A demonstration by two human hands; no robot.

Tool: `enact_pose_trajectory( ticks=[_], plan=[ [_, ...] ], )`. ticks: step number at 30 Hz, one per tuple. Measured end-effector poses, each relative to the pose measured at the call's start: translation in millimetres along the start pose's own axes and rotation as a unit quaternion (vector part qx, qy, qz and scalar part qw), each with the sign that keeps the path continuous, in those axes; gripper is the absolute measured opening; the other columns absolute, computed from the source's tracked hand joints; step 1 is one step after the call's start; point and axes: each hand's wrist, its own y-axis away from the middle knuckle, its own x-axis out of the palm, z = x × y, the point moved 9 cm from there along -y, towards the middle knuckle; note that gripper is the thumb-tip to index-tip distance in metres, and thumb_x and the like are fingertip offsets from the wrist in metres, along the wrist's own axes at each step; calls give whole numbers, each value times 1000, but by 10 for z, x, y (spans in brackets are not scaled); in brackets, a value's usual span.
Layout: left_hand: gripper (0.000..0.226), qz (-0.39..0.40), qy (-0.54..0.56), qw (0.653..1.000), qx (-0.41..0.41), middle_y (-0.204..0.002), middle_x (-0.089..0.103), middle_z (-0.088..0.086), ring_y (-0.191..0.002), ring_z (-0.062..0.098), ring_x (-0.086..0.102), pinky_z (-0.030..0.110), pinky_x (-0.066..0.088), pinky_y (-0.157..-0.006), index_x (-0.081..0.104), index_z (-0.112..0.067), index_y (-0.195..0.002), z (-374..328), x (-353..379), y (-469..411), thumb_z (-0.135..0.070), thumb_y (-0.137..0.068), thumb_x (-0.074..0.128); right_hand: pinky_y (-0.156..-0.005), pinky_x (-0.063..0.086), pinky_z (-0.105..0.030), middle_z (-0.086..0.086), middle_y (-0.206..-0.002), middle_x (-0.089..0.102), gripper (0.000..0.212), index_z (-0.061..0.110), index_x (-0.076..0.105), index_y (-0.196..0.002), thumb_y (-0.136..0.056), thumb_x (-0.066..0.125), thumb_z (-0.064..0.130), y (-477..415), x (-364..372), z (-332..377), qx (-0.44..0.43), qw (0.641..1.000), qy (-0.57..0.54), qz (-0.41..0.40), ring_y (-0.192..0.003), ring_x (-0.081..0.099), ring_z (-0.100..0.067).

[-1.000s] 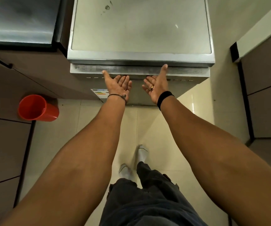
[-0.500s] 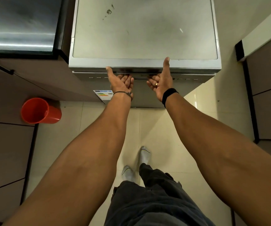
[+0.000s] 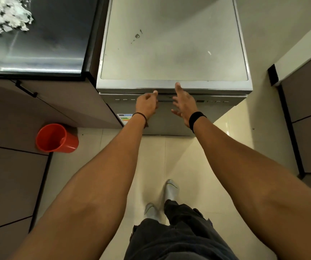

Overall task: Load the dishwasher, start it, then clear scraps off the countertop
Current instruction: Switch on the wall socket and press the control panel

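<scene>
The silver dishwasher (image 3: 173, 44) stands with its door shut, between a dark bench (image 3: 38, 44) on its left and pale floor on its right. A red bucket (image 3: 55, 137) sits on the floor by the cabinet below the bench. White scraps (image 3: 3, 17) lie on the bench's far left corner. The right grip (image 3: 183, 104) is spread and empty, thumb tip at the dishwasher's front edge. The left grip (image 3: 147, 105) is curled, one fingertip at the door's top seam; whether it clasps the lip cannot be told.
</scene>
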Motion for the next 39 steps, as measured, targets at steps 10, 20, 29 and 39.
enact_pose_trajectory(
  ticks=[10,20,29,39],
  plan=[
    [69,-48,-251,920,298,-152,50,7,-132,28,55,44,44,-110,22,-31,-160,-1085,-477,791,-31,-101,58,-115,34,-36,-5,-157,40,64,19,33,-153,-100,50,51,763,412,1071,-243,923,297,20,-143,38,-22],
    [73,-160,-332,801,472,-162,36,-3,-137,25,49,47,44,-107,15,-27,-162,-2307,-1270,1477,-32,-101,55,-114,33,-47,3,-160,35,61,25,32,-153,-101,42,55,1471,836,2431,-445,760,467,-82,-146,34,-19],
    [62,-239,-366,732,523,-167,23,-3,-154,23,19,50,23,-122,25,-33,-160,-3340,-1720,1232,-40,-103,50,-121,17,-46,0,-165,21,64,25,24,-157,-102,35,57,1335,1242,3548,-516,681,501,-140,-153,17,-20],
    [67,-296,-422,678,524,-170,8,0,-157,22,0,48,13,-125,11,-30,-162,-4520,-1914,53,-49,-105,41,-122,12,-48,-1,-166,17,68,24,23,-157,-102,26,62,191,1734,4683,-540,649,518,-137,-154,12,-21]
  ],
)
